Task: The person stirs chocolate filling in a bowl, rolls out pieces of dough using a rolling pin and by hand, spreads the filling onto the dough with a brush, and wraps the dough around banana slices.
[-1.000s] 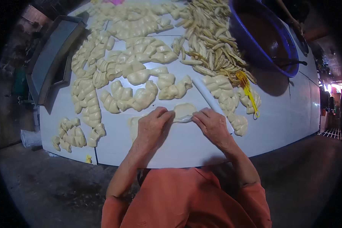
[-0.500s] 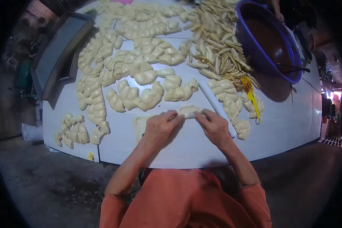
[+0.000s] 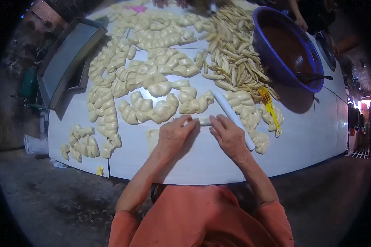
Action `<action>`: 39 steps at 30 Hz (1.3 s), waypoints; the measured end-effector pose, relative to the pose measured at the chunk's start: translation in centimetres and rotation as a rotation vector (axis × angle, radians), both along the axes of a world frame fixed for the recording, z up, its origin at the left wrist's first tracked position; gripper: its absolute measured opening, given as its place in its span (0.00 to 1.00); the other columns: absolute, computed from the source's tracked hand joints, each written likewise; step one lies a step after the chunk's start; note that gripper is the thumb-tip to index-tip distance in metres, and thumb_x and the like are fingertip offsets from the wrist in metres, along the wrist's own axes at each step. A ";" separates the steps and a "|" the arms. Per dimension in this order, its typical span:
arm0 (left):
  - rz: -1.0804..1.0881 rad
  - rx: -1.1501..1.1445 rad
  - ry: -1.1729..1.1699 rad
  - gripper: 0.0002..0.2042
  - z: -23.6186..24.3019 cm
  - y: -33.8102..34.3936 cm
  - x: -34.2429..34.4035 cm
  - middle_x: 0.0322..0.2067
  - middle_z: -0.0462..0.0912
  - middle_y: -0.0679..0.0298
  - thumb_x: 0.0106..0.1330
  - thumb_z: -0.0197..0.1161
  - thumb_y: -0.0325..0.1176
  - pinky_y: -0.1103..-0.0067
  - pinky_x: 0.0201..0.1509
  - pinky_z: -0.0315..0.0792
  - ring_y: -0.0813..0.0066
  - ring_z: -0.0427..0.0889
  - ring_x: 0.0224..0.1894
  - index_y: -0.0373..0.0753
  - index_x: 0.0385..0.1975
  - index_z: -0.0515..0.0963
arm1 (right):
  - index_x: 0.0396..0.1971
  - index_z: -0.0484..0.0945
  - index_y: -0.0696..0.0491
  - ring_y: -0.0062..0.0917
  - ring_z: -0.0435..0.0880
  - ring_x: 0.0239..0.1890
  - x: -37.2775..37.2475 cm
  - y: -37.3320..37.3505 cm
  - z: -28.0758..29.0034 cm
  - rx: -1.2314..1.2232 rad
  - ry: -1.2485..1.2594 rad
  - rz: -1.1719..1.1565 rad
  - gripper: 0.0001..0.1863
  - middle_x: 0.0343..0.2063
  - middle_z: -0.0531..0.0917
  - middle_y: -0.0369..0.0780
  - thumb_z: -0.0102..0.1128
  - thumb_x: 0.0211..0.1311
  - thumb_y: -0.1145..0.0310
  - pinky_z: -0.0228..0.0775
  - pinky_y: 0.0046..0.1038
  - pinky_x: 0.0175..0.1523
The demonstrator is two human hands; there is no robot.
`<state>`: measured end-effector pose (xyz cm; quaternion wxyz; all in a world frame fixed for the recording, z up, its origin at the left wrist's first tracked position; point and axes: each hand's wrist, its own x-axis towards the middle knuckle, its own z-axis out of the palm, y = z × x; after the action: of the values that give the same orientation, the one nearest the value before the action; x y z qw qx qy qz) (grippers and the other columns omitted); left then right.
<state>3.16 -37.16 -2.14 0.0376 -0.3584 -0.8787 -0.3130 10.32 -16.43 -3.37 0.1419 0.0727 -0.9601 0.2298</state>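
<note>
A small rolled strip of pale dough (image 3: 204, 121) lies crosswise on the table in front of me. My left hand (image 3: 174, 133) pinches its left end and my right hand (image 3: 228, 135) its right end, fingers curled. Partly hidden behind my left wrist is a flat piece of dough (image 3: 153, 138). A white rolling pin (image 3: 231, 115) slants just beyond my right hand. Shaped dough pieces (image 3: 150, 109) lie past my hands, with more dough (image 3: 251, 109) right of the rolling pin.
Finger-shaped yellowish pieces (image 3: 239, 61), like peeled bananas, are heaped at the far right. Beside them stand a purple basin (image 3: 261, 45) of brown liquid with a dark handle (image 3: 317, 77) and a yellow plastic tool (image 3: 271, 111). Metal trays (image 3: 70, 57) rest at left. Other people's hands (image 3: 301, 22) show at the far edge.
The dough between my hands has gone from a wider, partly flat piece to a narrower roll. Both hands stay nearly in place. Another person's hands have appeared at the far top edge.
</note>
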 end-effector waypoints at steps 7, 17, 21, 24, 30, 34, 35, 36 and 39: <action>0.073 0.005 0.074 0.12 -3.4 0.8 -1.8 0.39 0.82 0.63 0.63 0.67 0.33 0.70 0.33 0.79 0.65 0.86 0.36 0.45 0.47 0.82 | 0.53 0.79 0.50 0.31 0.84 0.36 -2.0 -0.7 -0.9 0.063 -0.073 -0.123 0.16 0.39 0.80 0.38 0.60 0.66 0.67 0.79 0.35 0.35; 0.001 -0.122 0.031 0.05 -2.0 1.3 -2.4 0.36 0.79 0.64 0.65 0.63 0.31 0.65 0.34 0.79 0.62 0.85 0.37 0.43 0.39 0.78 | 0.44 0.80 0.53 0.41 0.84 0.40 -2.5 1.0 -0.6 -0.129 -0.189 0.020 0.11 0.38 0.82 0.44 0.61 0.66 0.65 0.77 0.38 0.43; -0.180 -0.091 0.019 0.06 0.6 -0.1 -0.2 0.34 0.79 0.64 0.65 0.61 0.32 0.66 0.33 0.78 0.61 0.85 0.35 0.46 0.40 0.79 | 0.41 0.82 0.54 0.43 0.84 0.37 0.7 2.2 3.5 -0.282 -0.284 0.055 0.10 0.34 0.83 0.45 0.61 0.65 0.65 0.76 0.38 0.43; -0.243 -0.138 -0.064 0.06 1.8 -0.4 3.1 0.33 0.78 0.64 0.66 0.60 0.33 0.67 0.32 0.78 0.63 0.85 0.34 0.45 0.40 0.79 | 0.41 0.82 0.53 0.42 0.84 0.37 3.9 2.3 5.0 -0.275 -0.334 0.074 0.10 0.35 0.83 0.44 0.62 0.65 0.65 0.76 0.39 0.42; -0.162 -0.014 -0.189 0.10 2.2 -0.7 6.2 0.36 0.82 0.61 0.67 0.66 0.31 0.69 0.32 0.79 0.61 0.86 0.32 0.41 0.46 0.80 | 0.46 0.83 0.54 0.41 0.84 0.39 3.9 3.8 4.8 -0.246 -0.501 0.190 0.14 0.38 0.84 0.44 0.64 0.65 0.63 0.77 0.39 0.43; 0.030 0.068 -0.147 0.13 2.8 -2.7 6.1 0.40 0.86 0.61 0.64 0.70 0.32 0.73 0.34 0.80 0.63 0.88 0.34 0.42 0.47 0.83 | 0.47 0.83 0.55 0.43 0.84 0.42 -4.4 5.9 4.5 -0.224 -0.169 -0.183 0.17 0.37 0.84 0.46 0.63 0.65 0.60 0.76 0.39 0.47; 0.058 0.035 -0.114 0.13 2.6 -3.4 6.1 0.41 0.86 0.62 0.63 0.71 0.32 0.74 0.35 0.81 0.64 0.88 0.35 0.42 0.46 0.83 | 0.48 0.82 0.55 0.44 0.84 0.44 -6.9 6.2 4.4 -0.114 -0.139 -0.167 0.16 0.40 0.84 0.47 0.62 0.65 0.62 0.76 0.41 0.49; 0.091 0.046 -0.105 0.13 2.8 -3.5 6.2 0.40 0.87 0.63 0.62 0.73 0.34 0.74 0.34 0.81 0.66 0.88 0.33 0.41 0.45 0.84 | 0.48 0.82 0.55 0.44 0.84 0.45 -9.4 6.9 2.9 -0.095 -0.065 -0.183 0.17 0.41 0.83 0.46 0.62 0.63 0.62 0.75 0.42 0.50; 0.185 0.094 -0.185 0.12 2.8 -5.3 7.5 0.38 0.87 0.63 0.61 0.74 0.32 0.74 0.33 0.80 0.66 0.88 0.32 0.41 0.44 0.84 | 0.45 0.80 0.57 0.47 0.85 0.42 -15.0 6.3 1.8 0.008 -0.045 -0.194 0.15 0.43 0.83 0.49 0.62 0.61 0.64 0.76 0.46 0.48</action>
<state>10.62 -42.50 0.68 0.0019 -0.2432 -0.8921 -0.3808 -4.66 -10.16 -1.58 0.1416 -0.0252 -0.9665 0.2127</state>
